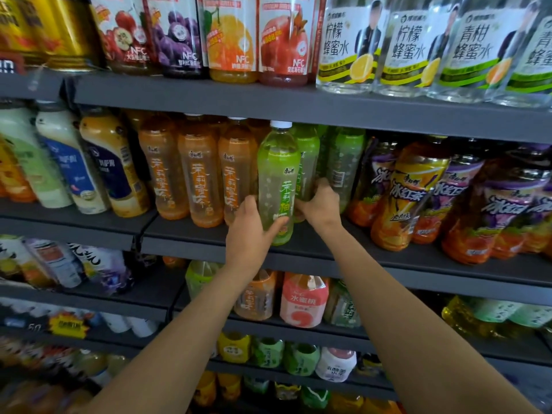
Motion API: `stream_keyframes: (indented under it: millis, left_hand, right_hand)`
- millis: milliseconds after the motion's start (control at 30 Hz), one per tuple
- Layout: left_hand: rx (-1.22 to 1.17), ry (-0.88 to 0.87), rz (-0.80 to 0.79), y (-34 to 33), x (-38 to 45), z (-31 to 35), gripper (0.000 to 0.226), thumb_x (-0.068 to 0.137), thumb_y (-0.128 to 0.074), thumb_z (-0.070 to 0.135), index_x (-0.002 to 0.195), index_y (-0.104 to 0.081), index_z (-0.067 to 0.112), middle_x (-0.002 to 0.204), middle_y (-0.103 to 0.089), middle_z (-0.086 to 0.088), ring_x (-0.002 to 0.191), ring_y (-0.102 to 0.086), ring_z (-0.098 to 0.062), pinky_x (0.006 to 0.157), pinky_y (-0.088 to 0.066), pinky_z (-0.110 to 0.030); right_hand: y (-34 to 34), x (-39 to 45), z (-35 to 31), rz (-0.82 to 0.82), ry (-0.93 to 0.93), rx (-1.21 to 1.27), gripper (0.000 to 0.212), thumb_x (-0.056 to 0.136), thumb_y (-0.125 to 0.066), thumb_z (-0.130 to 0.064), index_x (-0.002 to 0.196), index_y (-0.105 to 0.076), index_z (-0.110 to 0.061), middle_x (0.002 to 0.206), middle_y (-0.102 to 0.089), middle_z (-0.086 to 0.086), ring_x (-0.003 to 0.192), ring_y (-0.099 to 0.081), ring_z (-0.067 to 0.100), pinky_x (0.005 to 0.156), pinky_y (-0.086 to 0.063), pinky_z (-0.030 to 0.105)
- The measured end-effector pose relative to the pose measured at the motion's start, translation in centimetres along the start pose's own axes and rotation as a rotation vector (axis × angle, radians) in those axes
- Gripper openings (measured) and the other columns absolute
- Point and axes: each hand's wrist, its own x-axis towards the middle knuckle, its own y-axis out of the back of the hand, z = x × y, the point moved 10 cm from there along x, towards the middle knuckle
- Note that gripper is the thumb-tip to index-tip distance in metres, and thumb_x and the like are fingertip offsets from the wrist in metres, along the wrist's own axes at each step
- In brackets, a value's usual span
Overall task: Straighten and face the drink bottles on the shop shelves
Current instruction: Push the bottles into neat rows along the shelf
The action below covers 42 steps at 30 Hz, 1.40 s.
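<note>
Left hand: the left hand [249,234] sits at the centre of the frame, its fingers curled round the lower part of the front green bottle [277,186], thumb on the bottle's left side.
Right hand: the right hand [321,204] is just right of centre, fingers wrapped round the second green bottle [307,162] that stands directly behind and to the right of the front one.
Front green bottle: upright at the front edge of the middle shelf [388,264], white cap on top, label with green characters facing outward.
Neighbours to the left: three orange tea bottles [203,174] stand in a row touching one another, just beside the front green bottle.
Neighbours to the right: a further green bottle [343,168] shows its barcode side; beyond it large iced tea bottles [406,198] lean at the right of the frame.
Upper shelf: juice bottles [230,37] at top centre, clear lemon honey water bottles [346,46] at upper right.
Lower shelves: a pink peach bottle [303,300] below centre.
</note>
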Motion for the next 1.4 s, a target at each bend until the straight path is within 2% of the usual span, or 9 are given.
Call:
stream_keyframes:
  millis: [233, 333, 433, 533, 633, 733, 933, 1133, 1400]
  left_hand:
    - [0.017, 0.001, -0.015, -0.1, -0.1, 0.2, 0.052, 0.087, -0.058, 0.044, 0.121, -0.042, 0.008, 0.120, -0.053, -0.008, 0.111, -0.051, -0.024, 0.076, -0.040, -0.029]
    - [0.011, -0.009, -0.016, -0.1, -0.3, 0.5, 0.050, 0.088, -0.057, 0.041, 0.122, -0.042, 0.008, 0.120, -0.054, -0.008, 0.111, -0.052, -0.023, 0.075, -0.036, -0.024]
    - [-0.045, -0.005, -0.027, -0.4, -0.1, 0.6, 0.050, 0.090, -0.057, 0.038, 0.126, -0.041, 0.008, 0.123, -0.054, -0.007, 0.114, -0.051, -0.022, 0.081, -0.037, -0.023]
    - [-0.100, 0.007, -0.041, -1.1, 0.1, 0.9, 0.053, 0.091, -0.055, 0.036, 0.133, -0.037, 0.007, 0.127, -0.052, -0.010, 0.117, -0.051, -0.025, 0.087, -0.039, -0.027]
    - [-0.148, 0.032, -0.060, -1.8, 0.4, 1.0, 0.055, 0.092, -0.055, 0.030, 0.137, -0.033, 0.005, 0.131, -0.050, -0.013, 0.120, -0.048, -0.028, 0.093, -0.038, -0.030]
    - [-0.173, 0.044, -0.077, -2.3, 0.8, 0.8, 0.055, 0.093, -0.055, 0.027, 0.138, -0.032, 0.005, 0.132, -0.049, -0.013, 0.121, -0.048, -0.028, 0.095, -0.037, -0.030]
    - [-0.164, 0.052, -0.084, -2.4, 0.8, 0.5, 0.058, 0.093, -0.054, 0.029, 0.139, -0.030, 0.004, 0.134, -0.048, -0.015, 0.122, -0.048, -0.029, 0.096, -0.038, -0.033]
    - [-0.146, 0.033, -0.092, -2.2, 0.9, 0.6, 0.055, 0.093, -0.053, 0.030, 0.137, -0.032, 0.005, 0.131, -0.051, -0.013, 0.119, -0.051, -0.028, 0.095, -0.040, -0.033]
    - [-0.171, 0.035, -0.036, -2.5, 0.8, 0.5, 0.056, 0.093, -0.053, 0.029, 0.137, -0.033, 0.003, 0.131, -0.051, -0.017, 0.118, -0.051, -0.032, 0.096, -0.043, -0.041]
  right_hand:
    - [-1.8, 0.7, -1.1, -0.090, -0.007, -0.050, 0.038, 0.086, -0.063, -0.012, 0.119, -0.049, 0.002, 0.117, -0.061, 0.021, 0.109, -0.057, 0.034, 0.086, -0.047, 0.034]
    - [-0.8, 0.5, -0.9, -0.091, 0.024, -0.015, 0.046, 0.086, -0.066, -0.019, 0.124, -0.049, -0.001, 0.114, -0.063, 0.018, 0.095, -0.065, 0.030, 0.080, -0.054, 0.036]
    - [4.9, -0.5, -2.1, 0.235, 0.184, -0.071, 0.055, 0.088, -0.063, -0.031, 0.131, -0.045, -0.002, 0.116, -0.061, 0.017, 0.090, -0.066, 0.027, 0.077, -0.056, 0.040]
    - [8.8, -0.8, -3.6, 0.414, 0.213, -0.318, 0.068, 0.092, -0.057, -0.032, 0.144, -0.026, -0.002, 0.147, -0.034, 0.016, 0.108, -0.057, 0.035, 0.083, -0.048, 0.041]
    - [7.6, 0.7, -3.7, 0.270, 0.127, -0.532, 0.081, 0.094, -0.052, -0.035, 0.148, -0.004, -0.001, 0.156, -0.010, 0.014, 0.107, -0.057, 0.038, 0.079, -0.047, 0.040]
    - [6.5, 1.7, -3.7, 0.222, 0.056, -0.549, 0.085, 0.093, -0.054, -0.035, 0.147, 0.000, 0.002, 0.156, -0.004, 0.017, 0.104, -0.059, 0.039, 0.077, -0.048, 0.039]
    - [6.4, 1.3, -4.4, 0.351, 0.060, -0.464, 0.070, 0.092, -0.057, -0.032, 0.144, -0.020, -0.003, 0.149, -0.017, 0.022, 0.101, -0.060, 0.038, 0.076, -0.048, 0.041]
    - [5.3, 0.7, -2.1, 0.332, 0.005, -0.273, 0.053, 0.090, -0.060, -0.030, 0.128, -0.034, -0.003, 0.122, -0.055, 0.019, 0.104, -0.059, 0.040, 0.075, -0.046, 0.043]
    - [8.1, -1.4, -0.9, 0.279, 0.096, -0.106, 0.069, 0.078, -0.073, -0.038, 0.129, -0.043, 0.000, 0.107, -0.066, 0.018, 0.097, -0.063, 0.033, 0.083, -0.050, 0.038]
